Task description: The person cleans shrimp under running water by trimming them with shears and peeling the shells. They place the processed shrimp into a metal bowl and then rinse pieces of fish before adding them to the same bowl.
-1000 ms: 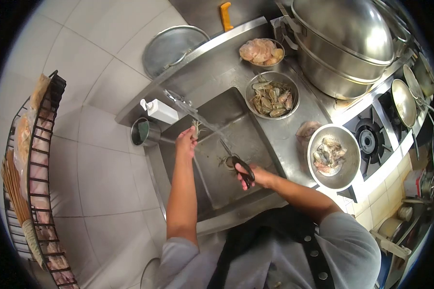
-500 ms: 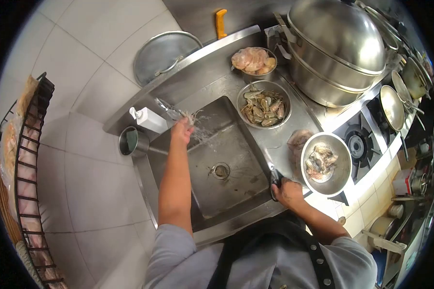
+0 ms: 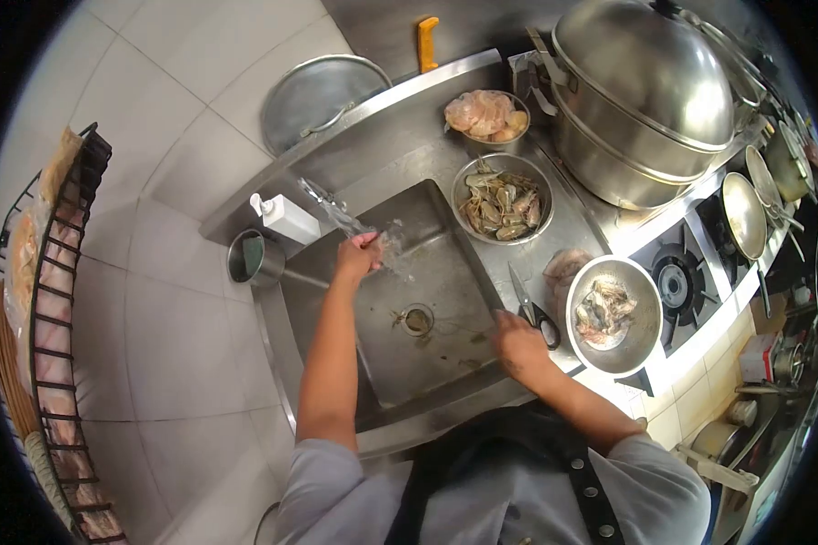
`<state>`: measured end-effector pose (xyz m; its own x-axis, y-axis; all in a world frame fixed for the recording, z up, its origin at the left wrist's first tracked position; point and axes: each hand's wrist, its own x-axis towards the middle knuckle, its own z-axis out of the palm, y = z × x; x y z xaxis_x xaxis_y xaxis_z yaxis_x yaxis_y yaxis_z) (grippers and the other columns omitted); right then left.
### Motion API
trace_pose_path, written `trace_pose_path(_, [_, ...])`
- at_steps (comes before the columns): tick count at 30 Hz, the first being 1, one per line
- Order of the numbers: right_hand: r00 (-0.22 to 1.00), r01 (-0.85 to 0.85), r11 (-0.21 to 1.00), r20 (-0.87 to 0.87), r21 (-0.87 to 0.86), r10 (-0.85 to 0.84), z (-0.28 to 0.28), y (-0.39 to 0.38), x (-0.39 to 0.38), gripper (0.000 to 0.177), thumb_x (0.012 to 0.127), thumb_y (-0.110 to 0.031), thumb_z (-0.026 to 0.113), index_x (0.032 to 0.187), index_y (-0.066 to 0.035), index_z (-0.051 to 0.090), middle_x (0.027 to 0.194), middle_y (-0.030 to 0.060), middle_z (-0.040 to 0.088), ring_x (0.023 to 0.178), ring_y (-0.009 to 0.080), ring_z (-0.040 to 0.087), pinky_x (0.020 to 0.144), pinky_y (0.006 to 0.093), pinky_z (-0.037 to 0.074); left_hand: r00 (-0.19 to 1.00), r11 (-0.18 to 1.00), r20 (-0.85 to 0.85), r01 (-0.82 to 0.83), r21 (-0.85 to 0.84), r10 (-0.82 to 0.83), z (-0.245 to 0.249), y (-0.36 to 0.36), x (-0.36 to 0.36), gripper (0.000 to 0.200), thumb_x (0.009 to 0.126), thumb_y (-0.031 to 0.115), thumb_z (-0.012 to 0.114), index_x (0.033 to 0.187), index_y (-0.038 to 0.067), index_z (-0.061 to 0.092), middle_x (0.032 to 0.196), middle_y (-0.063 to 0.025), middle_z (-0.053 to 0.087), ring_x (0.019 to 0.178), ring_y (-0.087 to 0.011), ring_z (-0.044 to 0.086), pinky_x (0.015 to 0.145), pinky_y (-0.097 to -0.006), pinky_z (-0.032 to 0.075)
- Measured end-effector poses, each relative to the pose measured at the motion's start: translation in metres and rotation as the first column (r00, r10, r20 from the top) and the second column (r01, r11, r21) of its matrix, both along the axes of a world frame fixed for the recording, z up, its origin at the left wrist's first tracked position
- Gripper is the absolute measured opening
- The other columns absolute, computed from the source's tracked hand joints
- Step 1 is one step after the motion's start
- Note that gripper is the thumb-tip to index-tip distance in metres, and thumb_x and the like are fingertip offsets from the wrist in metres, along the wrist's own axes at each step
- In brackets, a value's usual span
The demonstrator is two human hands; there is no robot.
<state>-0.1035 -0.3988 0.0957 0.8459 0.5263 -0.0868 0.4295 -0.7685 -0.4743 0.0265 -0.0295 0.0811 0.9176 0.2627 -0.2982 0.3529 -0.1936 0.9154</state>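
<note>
My left hand (image 3: 359, 255) is closed under the running tap (image 3: 316, 193) over the sink (image 3: 427, 372). A shrimp is in its fingers, mostly lost in the splashing water. On the counter's sink edge is my right hand (image 3: 521, 347), its fingers bent down and mostly hidden. Just beside it lie black-handled scissors (image 3: 538, 315), blades apart and pointing away from me. To their right stands a metal bowl (image 3: 647, 338) of peeled-looking shrimp (image 3: 606, 313). Whole shrimp (image 3: 500, 202) fill another steel bowl (image 3: 542, 221). Shrimp scraps (image 3: 418, 320) sit at the drain.
A bowl of pale raw meat (image 3: 478, 113) stands behind the shrimp. The large steamer pot (image 3: 641, 109) and gas burner (image 3: 673, 280) are on the right. A white soap bottle (image 3: 286, 218) and a metal pot (image 3: 256, 259) stand left of the sink. An orange-handled knife (image 3: 427, 44) is at the back.
My right hand has let go of the scissors, which now lie on the counter, and moved slightly left. My left hand has shifted a little to the right and lower under the water.
</note>
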Motion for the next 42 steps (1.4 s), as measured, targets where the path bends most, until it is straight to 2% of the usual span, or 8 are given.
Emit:
trace_pose_path(4, [0.954,-0.208,0.868,0.29,0.451,0.078,0.024,0.081,0.067,0.043,0.078,0.002,0.05,0.12,-0.001,0.052,0.12,0.0198,0.055,0.109,0.0368,0.053,0.091,0.0437,0.043,0.99,0.979,0.004,0.141,0.151,-0.143,0.026,-0.02,-0.032,0.034,0.081,0.009,0.07,0.109,-0.004,0.056,0.093,-0.0089,0.063,0.069,-0.0125,0.06,0.055,-0.0271,0.05])
trace_pose_path(8, [0.917,-0.337,0.82,0.358,0.463,0.175,0.006,0.162,0.13,0.032,0.081,-0.008,0.054,0.112,-0.004,0.059,0.109,0.0178,0.061,0.1,0.0375,0.058,0.084,0.0459,0.046,0.982,0.974,-0.035,0.186,0.129,-0.184,0.039,-0.017,-0.033,0.032,0.08,0.009,0.071,0.106,-0.003,0.056,0.094,-0.0081,0.064,0.068,-0.0131,0.061,0.056,-0.0266,0.05])
trace_pose_path(11, [0.953,-0.302,0.878,0.14,0.37,0.269,0.013,0.189,0.145,0.021,0.083,-0.015,0.057,0.099,-0.003,0.064,0.096,0.0201,0.064,0.091,0.0389,0.061,0.078,0.0476,0.047,0.994,0.998,0.094,0.055,-0.025,-0.052,0.038,0.001,-0.031,0.03,0.081,0.012,0.072,0.104,0.0,0.057,0.091,-0.0062,0.065,0.072,-0.0123,0.061,0.055,-0.0252,0.05])
trace_pose_path(13, [0.983,-0.174,0.831,0.051,0.528,0.174,0.019,0.202,0.15,0.02,0.085,-0.02,0.056,0.089,-0.003,0.065,0.086,0.0215,0.064,0.085,0.0402,0.062,0.075,0.0486,0.048,0.976,0.986,0.199,-0.056,-0.157,0.087,0.035,0.007,-0.027,0.029,0.081,0.016,0.073,0.102,0.002,0.06,0.088,-0.004,0.065,0.073,-0.0107,0.061,0.055,-0.0236,0.048])
trace_pose_path(29, [0.991,-0.13,0.871,0.028,0.473,0.133,-0.013,0.275,0.215,0.026,0.081,-0.024,0.054,0.078,0.0,0.065,0.078,0.0238,0.063,0.078,0.0427,0.061,0.069,0.048,0.048,0.926,0.968,0.288,-0.251,-0.016,0.245,-0.003,0.032,0.004,0.022,0.088,0.015,0.063,0.103,-0.001,0.064,0.084,-0.0004,0.064,0.069,-0.0075,0.057,0.059,-0.0241,0.047])
trace_pose_path(34, [0.976,-0.181,0.814,-0.005,0.552,0.22,-0.036,0.279,0.223,0.025,0.081,-0.025,0.056,0.077,-0.002,0.062,0.065,0.0185,0.059,0.057,0.0304,0.057,0.057,0.0394,0.045,0.918,0.977,0.339,-0.213,-0.018,0.207,-0.034,0.046,0.002,0.023,0.089,0.014,0.061,0.104,-0.002,0.063,0.083,-0.0002,0.064,0.069,-0.0071,0.057,0.059,-0.0236,0.047])
trace_pose_path(39, [0.954,-0.023,0.805,-0.228,0.592,0.195,-0.03,0.277,0.22,0.026,0.08,-0.023,0.053,0.075,0.001,0.061,0.071,0.0253,0.06,0.065,0.0427,0.057,0.061,0.0457,0.046,0.905,0.848,0.27,-0.157,-0.506,0.329,-0.049,0.051,0.003,0.023,0.092,0.015,0.058,0.107,-0.003,0.061,0.09,0.0001,0.064,0.075,-0.0072,0.057,0.065,-0.0222,0.046])
trace_pose_path(42, [0.977,-0.025,0.842,-0.164,0.54,0.134,-0.035,0.278,0.218,0.027,0.079,-0.023,0.054,0.074,0.002,0.061,0.069,0.0255,0.059,0.062,0.0416,0.056,0.06,0.0444,0.046,0.919,0.928,0.242,-0.239,-0.287,0.312,-0.041,0.039,0.002,0.018,0.089,0.014,0.06,0.102,0.0,0.061,0.091,-0.0026,0.065,0.077,-0.0088,0.058,0.069,-0.0256,0.047])
